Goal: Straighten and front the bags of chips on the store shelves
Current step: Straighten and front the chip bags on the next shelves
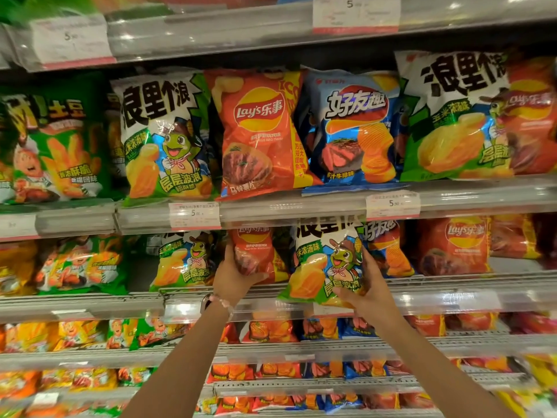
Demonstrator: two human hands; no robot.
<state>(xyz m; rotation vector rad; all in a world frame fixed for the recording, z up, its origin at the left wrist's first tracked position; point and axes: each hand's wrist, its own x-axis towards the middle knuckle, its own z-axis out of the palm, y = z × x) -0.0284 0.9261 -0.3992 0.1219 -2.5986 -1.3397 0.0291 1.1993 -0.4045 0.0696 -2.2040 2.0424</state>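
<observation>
The head camera looks at store shelves full of chip bags. Both arms reach up to the second shelf from the top.

The left hand [233,280] holds a red Lay's bag [256,251] from below. The thumb curls round the bottom of the bag and the palm is against its left side. This bag stands upright on the shelf, and its top is hidden behind the shelf rail [301,211] above. A bead bracelet [221,301] is on the left wrist.

The right hand [366,289] grips a green and white turtle bag [327,263]. The fingers wrap round the bag's right edge and lower corner. This bag sticks out past the front of the shelf and leans a little to the left. It is just to the right of the red bag.

Behind the turtle bag, to the right, stands a blue bag [388,248]. Farther right is another red Lay's bag [455,245]. To the left of the hands stands a second turtle bag [185,262].

On the shelf above, a big red Lay's bag [256,131] leans, and a blue steak bag [355,128] is just to its right. White price tags [194,215] hang on the rails.
</observation>
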